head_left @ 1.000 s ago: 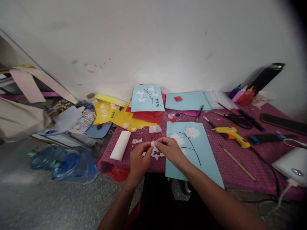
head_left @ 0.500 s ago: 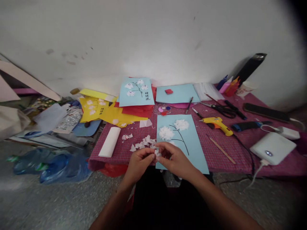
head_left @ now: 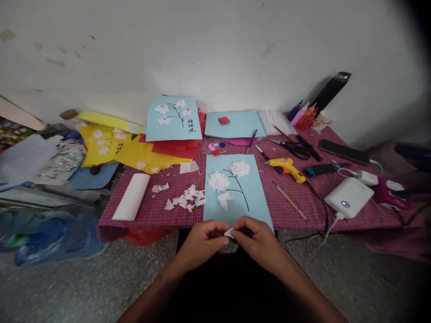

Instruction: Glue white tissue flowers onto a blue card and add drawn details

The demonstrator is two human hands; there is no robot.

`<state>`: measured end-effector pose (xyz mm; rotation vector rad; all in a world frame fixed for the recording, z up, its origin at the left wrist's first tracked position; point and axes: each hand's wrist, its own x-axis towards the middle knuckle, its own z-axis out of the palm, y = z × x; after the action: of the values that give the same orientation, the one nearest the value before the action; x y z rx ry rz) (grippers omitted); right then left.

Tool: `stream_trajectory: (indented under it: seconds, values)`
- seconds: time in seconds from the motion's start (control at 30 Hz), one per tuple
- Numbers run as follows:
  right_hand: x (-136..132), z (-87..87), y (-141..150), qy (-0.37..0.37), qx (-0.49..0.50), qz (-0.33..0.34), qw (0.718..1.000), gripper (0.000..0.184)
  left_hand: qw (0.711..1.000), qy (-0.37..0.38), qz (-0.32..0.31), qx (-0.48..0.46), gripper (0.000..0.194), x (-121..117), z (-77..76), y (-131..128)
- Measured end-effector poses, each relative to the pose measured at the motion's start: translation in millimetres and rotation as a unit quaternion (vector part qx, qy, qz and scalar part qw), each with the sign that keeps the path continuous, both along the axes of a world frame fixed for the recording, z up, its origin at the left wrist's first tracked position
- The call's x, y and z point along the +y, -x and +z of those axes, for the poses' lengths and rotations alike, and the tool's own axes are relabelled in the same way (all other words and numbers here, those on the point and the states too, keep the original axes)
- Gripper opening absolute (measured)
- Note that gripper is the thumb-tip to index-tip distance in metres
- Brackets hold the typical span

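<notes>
Between my two hands, just past the near edge of the table, is a small folded piece of white tissue paper (head_left: pixel 229 233). My left hand (head_left: pixel 206 242) and my right hand (head_left: pixel 254 244) pinch it from either side with thumb and fingertips. Partly under my hands lies a light-blue sheet (head_left: pixel 257 204). It bears a black drawn stem, two fluffy white paper flowers (head_left: pixel 218 181) and a smaller white paper clump (head_left: pixel 224 200) below them. Loose scraps of white tissue (head_left: pixel 186 197) are scattered left of the sheet.
A folded white paper stack (head_left: pixel 132 197) lies at left. On the right are a yellow glue gun (head_left: pixel 288 168), a wooden stick (head_left: pixel 289 200), scissors (head_left: pixel 292 149) and a white power bank (head_left: pixel 349 196). A finished flower card (head_left: pixel 173 123) rests on red paper at the back.
My hands have come down toward the table's near edge with the paper, uncovering the scraps and the lower clump on the blue sheet. The view has shifted right.
</notes>
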<state>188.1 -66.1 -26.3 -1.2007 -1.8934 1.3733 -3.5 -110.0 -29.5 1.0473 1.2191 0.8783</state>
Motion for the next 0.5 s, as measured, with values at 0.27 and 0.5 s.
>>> stream_trajectory:
  seconds: [0.27, 0.5]
  values:
    - [-5.7, 5.4, -1.6, -0.006, -0.018, 0.028, 0.999, 0.034, 0.995, -0.057, 0.004, 0.083, 0.017, 0.3, -0.8, -3.2]
    - [4.7, 3.5, -2.8, -0.083, -0.060, 0.006, 0.995, 0.010, 0.996, -0.058, 0.011, 0.071, 0.021, -1.8, -7.5, -8.5]
